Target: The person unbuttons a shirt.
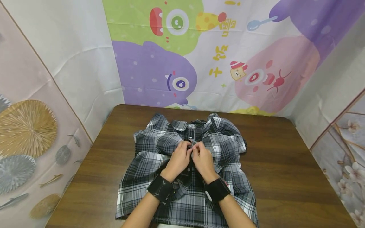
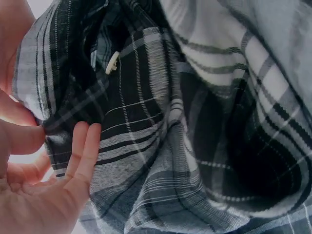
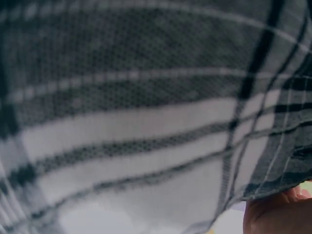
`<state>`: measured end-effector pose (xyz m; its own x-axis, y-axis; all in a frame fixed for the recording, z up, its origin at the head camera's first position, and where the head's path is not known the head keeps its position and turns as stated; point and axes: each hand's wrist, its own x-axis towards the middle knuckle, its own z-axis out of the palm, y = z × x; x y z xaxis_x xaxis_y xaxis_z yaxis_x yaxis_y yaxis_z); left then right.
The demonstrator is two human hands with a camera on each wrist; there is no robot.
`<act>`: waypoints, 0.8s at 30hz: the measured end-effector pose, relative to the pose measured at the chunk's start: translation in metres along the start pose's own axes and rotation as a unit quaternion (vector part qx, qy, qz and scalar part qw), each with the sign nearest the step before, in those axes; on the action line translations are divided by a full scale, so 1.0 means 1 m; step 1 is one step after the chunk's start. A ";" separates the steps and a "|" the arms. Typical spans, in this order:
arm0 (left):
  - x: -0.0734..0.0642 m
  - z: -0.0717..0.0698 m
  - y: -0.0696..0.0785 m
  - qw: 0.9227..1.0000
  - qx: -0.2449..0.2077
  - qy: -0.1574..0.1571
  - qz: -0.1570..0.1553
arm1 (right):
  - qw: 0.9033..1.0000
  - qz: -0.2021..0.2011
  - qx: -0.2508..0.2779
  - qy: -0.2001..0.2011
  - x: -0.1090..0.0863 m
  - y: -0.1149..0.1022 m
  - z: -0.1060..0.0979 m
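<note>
A black, grey and white plaid shirt [image 1: 154, 171] lies front side up, its collar [image 1: 179, 125] toward the far side. Both hands meet at its front placket, just below the collar. My left hand [image 1: 177, 161] pinches the placket fabric between thumb and fingers. Right beside it, fingertips almost meeting, my right hand [image 1: 204, 161] pinches the same spot. A pale button [image 2: 113, 62] shows on the dark cloth near the fingers in the left wrist view. Loose cloth fills most of the right wrist view, with part of the right hand [image 3: 275, 214] at its lower right corner.
The shirt rests on a brown wooden table [image 1: 285, 164]. Behind it hangs a curtain [image 1: 211, 82] with cartoon monsters. Patterned cloth panels [image 1: 71, 66] stand at the left and right sides. A black band [image 1: 161, 189] wraps each wrist.
</note>
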<state>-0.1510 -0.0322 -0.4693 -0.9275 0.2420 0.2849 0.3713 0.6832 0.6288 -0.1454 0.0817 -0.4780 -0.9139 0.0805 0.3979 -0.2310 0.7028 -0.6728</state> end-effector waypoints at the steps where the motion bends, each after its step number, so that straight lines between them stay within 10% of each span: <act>1: 0.000 0.001 -0.001 1.000 0.000 0.001 0.004 | 1.000 0.000 0.002 0.001 0.000 0.000 0.000; 24: 0.001 -0.001 -0.008 0.998 0.000 0.059 0.020 | 1.000 0.014 0.003 -0.012 0.000 0.004 0.001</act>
<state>-0.1549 -0.0380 -0.4729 -0.9003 0.1859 0.3935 0.4082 0.6742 0.6154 -0.1462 0.0841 -0.4815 -0.9276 0.0824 0.3643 -0.2077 0.6969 -0.6864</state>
